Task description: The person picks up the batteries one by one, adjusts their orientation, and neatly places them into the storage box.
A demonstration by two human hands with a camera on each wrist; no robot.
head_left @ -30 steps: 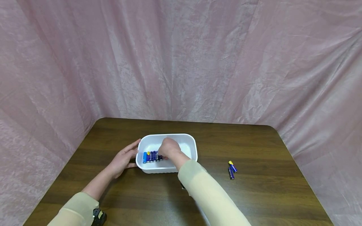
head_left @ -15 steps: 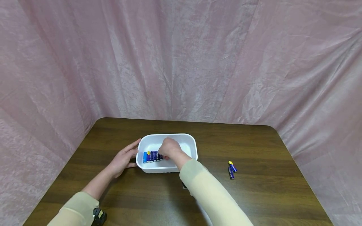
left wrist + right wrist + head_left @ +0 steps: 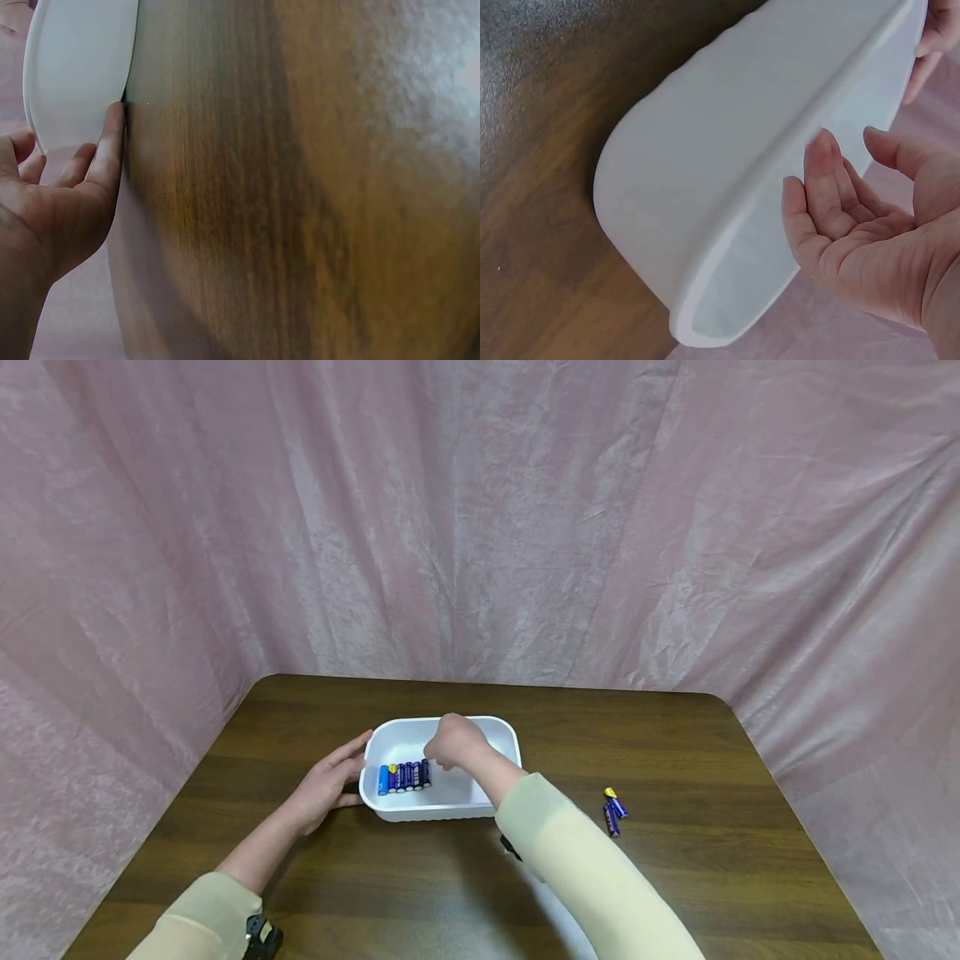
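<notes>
Pink crinkled curtain [image 3: 480, 518] hangs behind a dark wood table [image 3: 675, 877]. Left hand [image 3: 326, 781] lies flat on the table, fingers straight and relaxed, fingertips [image 3: 114, 127] touching the left end wall of the white tub [image 3: 480, 724]; nothing gripped. Cream sleeve [image 3: 197, 918] covers the forearm, and a small black device [image 3: 261, 935] sits just beside that sleeve at the near table edge. Just right of the left fingertips, inside the tub against its left near side, a row of blue batteries [image 3: 405, 775] lies side by side. Right hand [image 3: 454, 743] hovers over the tub's middle, just right of and above the row. In the right wrist view its fingers [image 3: 826, 187] are loosely curved, palm bare, holding nothing, apart from the tub rim [image 3: 780, 161]. Well right of that hand, out on the bare table, two loose batteries [image 3: 613, 810] lie touching each other, one with a yellow end.
</notes>
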